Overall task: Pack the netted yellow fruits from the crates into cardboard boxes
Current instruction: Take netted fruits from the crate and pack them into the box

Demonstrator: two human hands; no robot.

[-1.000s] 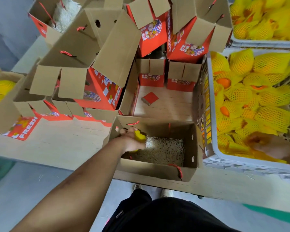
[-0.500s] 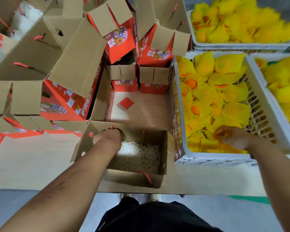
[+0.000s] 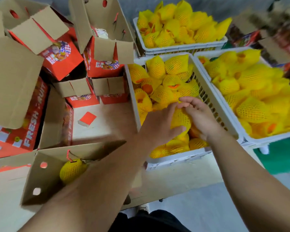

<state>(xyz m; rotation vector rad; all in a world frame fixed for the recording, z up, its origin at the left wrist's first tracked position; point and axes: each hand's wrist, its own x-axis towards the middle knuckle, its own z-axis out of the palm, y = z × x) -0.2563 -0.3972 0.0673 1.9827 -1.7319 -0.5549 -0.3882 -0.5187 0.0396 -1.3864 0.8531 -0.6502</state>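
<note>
From the head camera, both hands are working inside the nearest white plastic slatted crate, which is sitting just right of centre and is heaped with yellow fruits in foam netting. The left hand is lying over one netted yellow fruit from the left with fingers straight and spread, thumb reaching under its near side. The right hand is flanking the same fruit from the right, fingers loosely bent at its far end; whether they are actually pinching the net I cannot tell.

At near left, the open brown cardboard box with a red cord handle is already holding one netted fruit against its left wall, partly hidden by the left forearm.

Two more full crates are standing to the right and far right, and red printed cartons with open flaps are piled at far left.

The step in hand looks like picking the second fruit. The next move probably calls for cupping it firmly from both sides, lifting it clear of its neighbours, and carrying it left into the box beside the first.
</note>
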